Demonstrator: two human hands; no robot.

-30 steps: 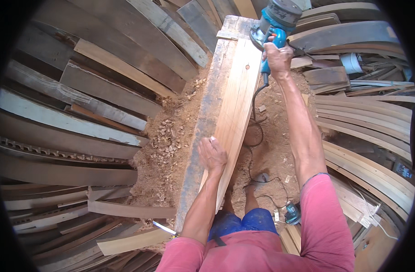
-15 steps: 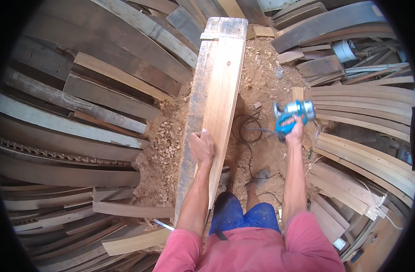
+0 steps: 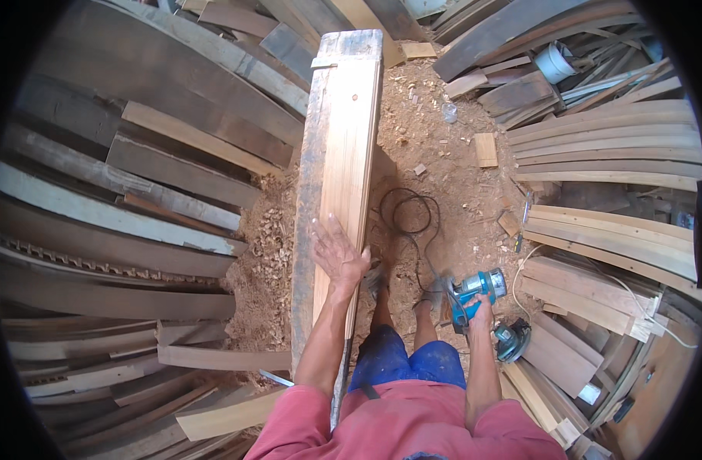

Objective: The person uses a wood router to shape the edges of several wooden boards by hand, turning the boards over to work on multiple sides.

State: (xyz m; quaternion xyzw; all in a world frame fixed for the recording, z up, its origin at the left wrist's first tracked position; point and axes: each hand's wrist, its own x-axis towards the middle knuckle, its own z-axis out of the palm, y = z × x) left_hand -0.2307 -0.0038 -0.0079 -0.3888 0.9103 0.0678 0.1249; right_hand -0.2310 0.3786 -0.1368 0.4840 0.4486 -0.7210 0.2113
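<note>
Left hand (image 3: 337, 253) is spread flat, fingers open, pressing the long pale plank (image 3: 349, 161) down on the grey beam (image 3: 306, 192) so it doesn't slide, while the right hand (image 3: 477, 310) hangs low beside the knee, wrapped around the blue power planer (image 3: 475, 290), its black cord (image 3: 408, 218) looped on the sawdust.

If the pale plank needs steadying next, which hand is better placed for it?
Probably the left hand: it lies flat on the pale plank. The right hand is off to the side, gripping the blue power tool.
</note>
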